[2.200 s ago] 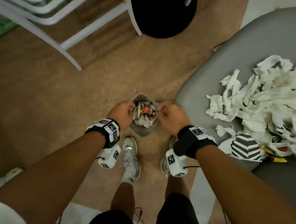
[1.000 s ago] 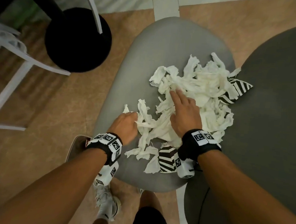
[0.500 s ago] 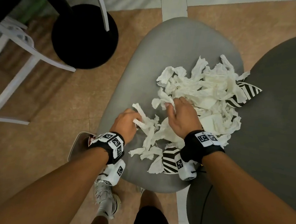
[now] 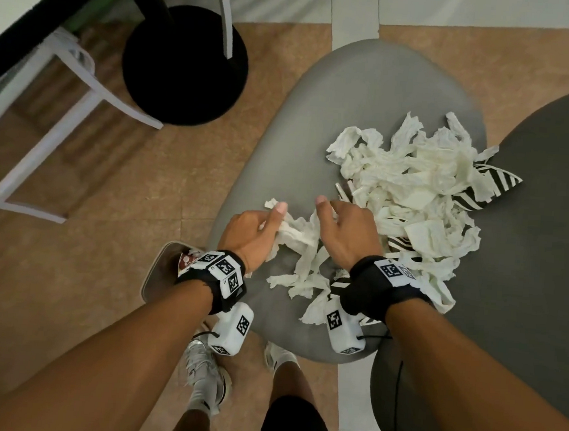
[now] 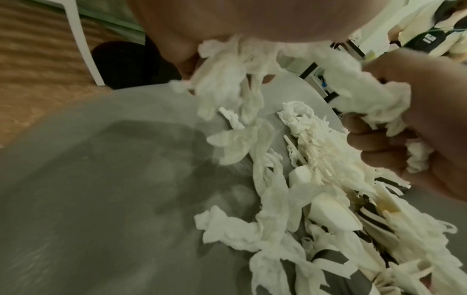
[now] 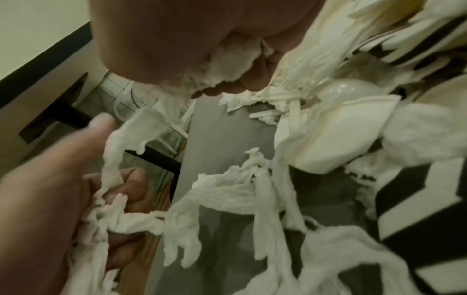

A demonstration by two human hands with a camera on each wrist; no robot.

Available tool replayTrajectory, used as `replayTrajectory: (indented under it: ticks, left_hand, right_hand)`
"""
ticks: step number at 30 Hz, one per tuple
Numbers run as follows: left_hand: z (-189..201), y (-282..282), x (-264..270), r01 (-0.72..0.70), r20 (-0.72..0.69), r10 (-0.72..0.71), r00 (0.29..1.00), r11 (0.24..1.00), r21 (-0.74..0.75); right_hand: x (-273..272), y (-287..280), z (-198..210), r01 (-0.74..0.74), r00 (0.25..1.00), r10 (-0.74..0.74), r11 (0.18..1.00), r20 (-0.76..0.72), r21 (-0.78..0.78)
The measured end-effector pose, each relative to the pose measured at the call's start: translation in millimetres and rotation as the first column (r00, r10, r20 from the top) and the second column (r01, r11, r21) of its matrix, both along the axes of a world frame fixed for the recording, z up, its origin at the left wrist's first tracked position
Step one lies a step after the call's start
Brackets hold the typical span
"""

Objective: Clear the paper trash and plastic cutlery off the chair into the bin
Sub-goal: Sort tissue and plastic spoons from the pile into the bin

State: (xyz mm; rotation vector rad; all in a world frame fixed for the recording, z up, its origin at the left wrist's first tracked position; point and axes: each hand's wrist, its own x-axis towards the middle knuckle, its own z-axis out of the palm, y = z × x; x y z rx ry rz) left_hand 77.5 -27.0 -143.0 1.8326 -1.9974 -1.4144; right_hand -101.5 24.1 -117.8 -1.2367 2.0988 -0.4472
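White torn paper strips (image 4: 409, 187) (crumpled) on grey chair (image 4: 369, 96).

chair (image 4: 369, 96): grey | paper scraps (image 4: 410, 180): white | striped paper (image 4: 494, 183): black-white

A round black pedestal base (image 4: 185, 65) stands on the tan floor (image 4: 70, 267). A white chair frame (image 4: 46, 131) stands beside it. A dark grey seat (image 4: 542, 267) adjoins the chair's right edge.

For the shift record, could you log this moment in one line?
left hand: grips paper strips | right hand: grips paper strips | chair: pile remains
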Motion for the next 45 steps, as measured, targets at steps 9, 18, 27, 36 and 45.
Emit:
replayTrajectory:
  ticks: [9,18,27,36,45]
  left_hand:
    - [-7,9,71,-0.039,0.046,0.04,0.998,0.999,-0.03]
    - [-16,27,175,-0.289,0.071,0.285,0.956,0.955,0.067]
    - [-64,53,250,-0.334,0.136,0.32,0.938,0.938,0.089]
    - [-89,66,300,-0.218,0.066,0.208,0.976,0.943,0.25]
    - [-76,60,328,-0.314,0.091,0.301,0.949,0.927,0.206]
  right_hand:
    - [79,10,-26,-0.117,0.988,0.113,0.992,0.107,0.041]
    - [185,18,-17,-0.27,0.951,0.236,0.949,0.2,0.163]
    - [274,26,-37,-0.465,0.863,0.322,0.807,0.389,0.363]
    - [311,36,-87,-0.314,0.932,0.209,0.872,0.296,0.376]
    - [309,30,-85,-0.428,0.903,0.378,0.733,0.206,0.529]
